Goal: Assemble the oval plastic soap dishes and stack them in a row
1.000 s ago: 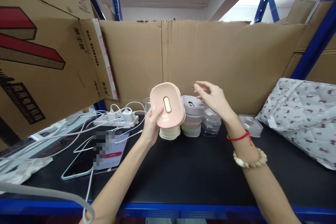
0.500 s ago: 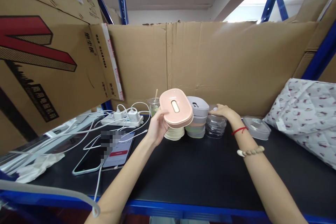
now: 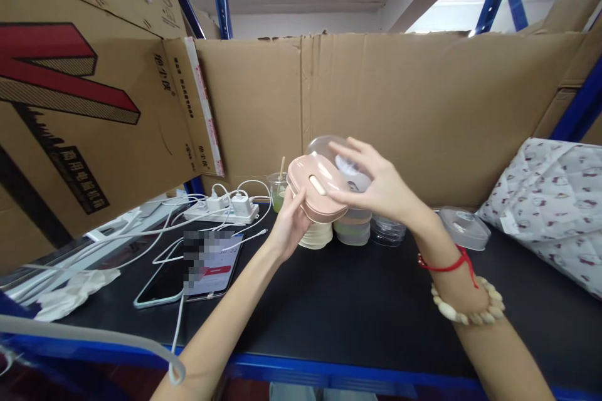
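My left hand [image 3: 292, 223] grips a pink rounded-square container [image 3: 308, 169] with a cream oval in its middle, held tilted above the table. Blurred by motion, my right hand [image 3: 376, 185] holds a clear plastic lid [image 3: 324, 143] by its edge. The lid is just behind and above the pink container; whether the two touch I cannot tell. Below them stand a stack of cream pieces [image 3: 316, 237] and a stack of coloured containers [image 3: 352, 233], partly hidden by my right hand. Next to these is a pile of clear lids [image 3: 388, 232].
A clear box-shaped lid [image 3: 464, 229] lies at the right, near a patterned quilted bag [image 3: 545, 200]. A drink cup [image 3: 277, 191] stands behind. On the left are a power strip [image 3: 221, 210] with white cables and two phones [image 3: 216, 266]. Cardboard [image 3: 423, 106] walls the back.
My right hand has moved left from the clear pile, bringing a clear lid up to the pink container. The pink container has tilted and turned slightly in my left hand.
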Motion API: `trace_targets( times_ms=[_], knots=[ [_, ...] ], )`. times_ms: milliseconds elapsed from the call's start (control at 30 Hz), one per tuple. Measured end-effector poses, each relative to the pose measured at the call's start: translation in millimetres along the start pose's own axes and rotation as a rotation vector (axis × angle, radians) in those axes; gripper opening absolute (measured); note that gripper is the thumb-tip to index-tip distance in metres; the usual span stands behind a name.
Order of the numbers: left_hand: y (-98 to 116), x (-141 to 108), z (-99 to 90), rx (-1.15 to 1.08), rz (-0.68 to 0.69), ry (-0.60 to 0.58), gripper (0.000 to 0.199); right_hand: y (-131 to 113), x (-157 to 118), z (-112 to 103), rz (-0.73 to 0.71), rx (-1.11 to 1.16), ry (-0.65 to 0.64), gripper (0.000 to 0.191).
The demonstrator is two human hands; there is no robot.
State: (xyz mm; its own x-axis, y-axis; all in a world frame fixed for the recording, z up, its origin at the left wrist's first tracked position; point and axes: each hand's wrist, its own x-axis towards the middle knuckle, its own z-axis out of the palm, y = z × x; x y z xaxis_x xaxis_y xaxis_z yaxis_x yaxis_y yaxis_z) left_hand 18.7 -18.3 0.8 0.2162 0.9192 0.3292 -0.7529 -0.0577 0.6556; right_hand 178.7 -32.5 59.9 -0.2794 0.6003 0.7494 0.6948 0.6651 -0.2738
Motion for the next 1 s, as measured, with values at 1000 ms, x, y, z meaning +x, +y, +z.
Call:
trace_targets(
  times_ms=[1000],
  knots=[
    [2,-5,0.3,0.105,0.191,-0.026,0.045,5,3,17,0.252,0.496,-0.151,0.077]
  ],
)
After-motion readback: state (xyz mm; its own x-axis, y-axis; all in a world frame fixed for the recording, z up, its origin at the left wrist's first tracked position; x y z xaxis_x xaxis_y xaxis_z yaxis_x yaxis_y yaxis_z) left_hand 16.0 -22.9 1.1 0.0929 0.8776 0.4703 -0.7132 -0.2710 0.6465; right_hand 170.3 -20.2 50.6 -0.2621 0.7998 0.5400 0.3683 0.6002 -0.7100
